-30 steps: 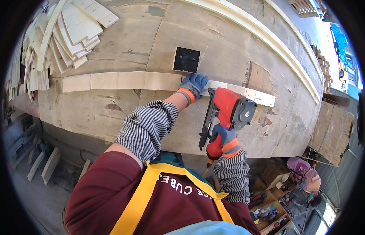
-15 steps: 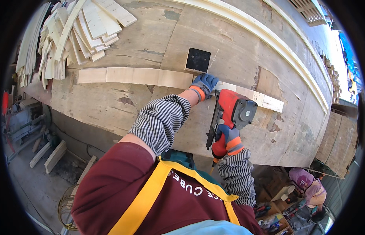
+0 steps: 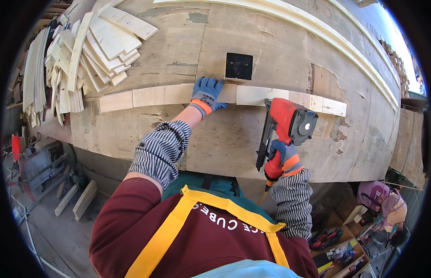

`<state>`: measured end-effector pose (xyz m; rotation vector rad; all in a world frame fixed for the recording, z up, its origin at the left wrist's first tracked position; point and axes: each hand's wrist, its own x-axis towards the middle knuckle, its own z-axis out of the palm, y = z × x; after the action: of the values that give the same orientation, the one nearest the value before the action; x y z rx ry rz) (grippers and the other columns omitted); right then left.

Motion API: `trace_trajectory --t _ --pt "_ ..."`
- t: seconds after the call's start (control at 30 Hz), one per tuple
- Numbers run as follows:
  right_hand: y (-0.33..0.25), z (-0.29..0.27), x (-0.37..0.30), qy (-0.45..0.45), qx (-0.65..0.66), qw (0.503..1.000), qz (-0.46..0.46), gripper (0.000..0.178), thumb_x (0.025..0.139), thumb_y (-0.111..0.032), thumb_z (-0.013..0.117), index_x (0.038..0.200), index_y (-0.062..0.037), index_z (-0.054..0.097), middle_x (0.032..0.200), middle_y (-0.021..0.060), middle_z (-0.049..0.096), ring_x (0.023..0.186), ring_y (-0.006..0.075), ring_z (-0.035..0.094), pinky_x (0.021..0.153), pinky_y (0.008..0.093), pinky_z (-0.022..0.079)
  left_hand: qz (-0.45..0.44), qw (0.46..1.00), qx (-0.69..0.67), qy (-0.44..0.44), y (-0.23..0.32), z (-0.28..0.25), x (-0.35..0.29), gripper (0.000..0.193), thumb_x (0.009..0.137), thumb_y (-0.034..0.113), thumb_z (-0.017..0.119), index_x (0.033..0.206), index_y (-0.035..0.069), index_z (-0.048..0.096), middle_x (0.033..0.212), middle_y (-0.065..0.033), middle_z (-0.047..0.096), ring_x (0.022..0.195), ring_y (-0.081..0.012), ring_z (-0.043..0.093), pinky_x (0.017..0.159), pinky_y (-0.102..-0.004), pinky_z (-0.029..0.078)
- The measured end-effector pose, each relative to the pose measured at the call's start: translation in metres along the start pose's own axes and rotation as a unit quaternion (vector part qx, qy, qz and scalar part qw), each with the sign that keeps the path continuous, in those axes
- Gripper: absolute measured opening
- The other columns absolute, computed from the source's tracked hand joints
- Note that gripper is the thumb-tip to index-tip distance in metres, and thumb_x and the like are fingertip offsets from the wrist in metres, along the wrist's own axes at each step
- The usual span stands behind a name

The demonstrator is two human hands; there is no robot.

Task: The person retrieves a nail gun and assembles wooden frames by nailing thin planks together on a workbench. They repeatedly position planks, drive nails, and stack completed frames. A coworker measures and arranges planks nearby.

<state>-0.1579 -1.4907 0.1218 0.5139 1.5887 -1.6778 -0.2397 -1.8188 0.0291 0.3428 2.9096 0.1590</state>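
Observation:
My left hand [image 3: 207,95], in a blue-grey glove with an orange cuff, straddles a row of pale wooden strips [image 3: 164,95] laid end to end. Its fingers reach over the far edge, and the thumb lies along the near one. My right hand [image 3: 282,155], gloved alike, is wrapped around the handle of a red and black nail gun [image 3: 287,118]. The tool's top end overlaps the near edge of the row, right of my left hand; whether it touches the wood I cannot tell. A square block with a black top [image 3: 238,66] stands just beyond the row.
The row lies on a worn plywood table [image 3: 224,139]. A heap of loose boards [image 3: 109,41] fills its far left. Long battens [image 3: 317,34] run along the far side. Below the table, machinery [image 3: 44,157] stands left and a box of tools [image 3: 340,257] right.
My left hand has moved left along the row, away from the nail gun and the black-topped block. The right hand keeps its hold on the nail gun. The whole view has shifted slightly.

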Motion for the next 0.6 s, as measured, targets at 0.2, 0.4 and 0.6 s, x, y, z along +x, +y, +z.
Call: trace_trajectory --t 0.2,0.4,0.6 --pt "0.001 0.009 -0.003 0.06 0.022 0.998 0.025 0.017 0.083 -0.008 0.058 0.072 0.005 0.059 0.06 0.0127 0.059 0.047 0.0249 0.057 0.044 0.0351 0.047 0.019 1.0 -0.001 -0.008 0.002 0.007 0.005 0.089 0.064 0.064 0.072 0.135 0.016 0.049 0.13 -0.0085 0.051 0.122 -0.0263 0.045 0.108 -0.0436 0.03" --pt "0.002 0.013 0.0 0.053 -0.014 0.998 -0.015 0.018 0.082 -0.007 0.06 0.068 0.0045 0.057 0.058 0.013 0.058 0.046 0.0249 0.056 0.044 0.0356 0.046 0.03 0.999 0.014 -0.009 0.02 -0.005 0.011 0.093 0.066 0.074 0.065 0.137 0.016 0.047 0.132 -0.0103 0.051 0.126 -0.0283 0.044 0.111 -0.0466 0.026" --pt "-0.004 0.019 -0.004 0.069 0.005 0.998 -0.003 0.016 0.08 -0.004 0.059 0.066 0.0046 0.055 0.056 0.0131 0.057 0.045 0.0249 0.055 0.044 0.0356 0.047 0.029 0.997 -0.009 -0.067 0.028 -0.016 0.024 0.084 0.069 0.073 0.062 0.135 0.021 0.05 0.128 -0.0101 0.053 0.121 -0.0282 0.047 0.111 -0.0464 0.026"
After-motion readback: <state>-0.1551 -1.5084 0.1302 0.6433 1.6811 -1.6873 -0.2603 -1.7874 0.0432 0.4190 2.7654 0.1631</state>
